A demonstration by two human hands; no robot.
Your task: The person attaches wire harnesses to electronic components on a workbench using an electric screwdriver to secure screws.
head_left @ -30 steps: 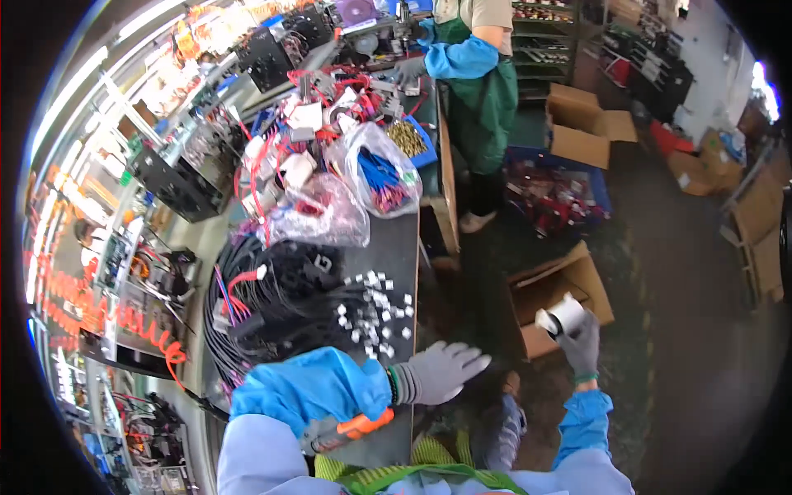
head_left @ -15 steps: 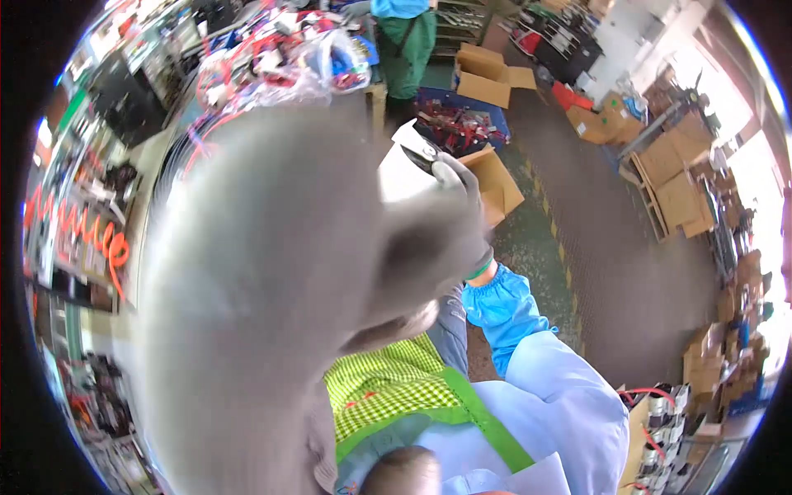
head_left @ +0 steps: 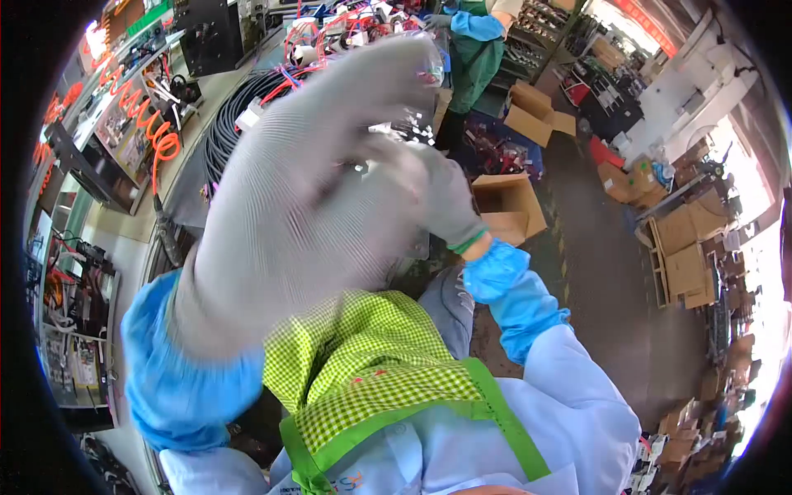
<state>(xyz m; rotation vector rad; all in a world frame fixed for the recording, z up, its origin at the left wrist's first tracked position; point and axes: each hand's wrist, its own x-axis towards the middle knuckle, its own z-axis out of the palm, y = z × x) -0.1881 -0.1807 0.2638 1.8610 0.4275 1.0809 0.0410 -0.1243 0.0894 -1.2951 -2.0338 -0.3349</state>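
My left hand (head_left: 289, 186), in a ribbed grey glove with a blue sleeve cover behind it, is raised close to the view. Its fingers reach up and to the right, apart from the palm, with nothing visible between them. Just beyond it is my right hand (head_left: 450, 198), also grey-gloved, with a green cuff and a blue sleeve cover (head_left: 516, 293). My left hand partly covers the right one, whose fingers are blurred and hidden. Bright silvery bits (head_left: 412, 128) show by the fingers; what they belong to cannot be made out.
Ahead, a heap of red and white wired parts (head_left: 363, 25) covers a bench beside a coiled black cable (head_left: 235, 120). An orange spiral hose (head_left: 153, 124) hangs at left. Open cardboard boxes (head_left: 516, 206) stand at right, near a blue bin (head_left: 499, 153). A person in green (head_left: 474, 70) stands beyond.
My left hand has drawn back from the view, so its glove and sleeve now show. The white object with a dark part in my right hand is no longer visible. The view has shifted.
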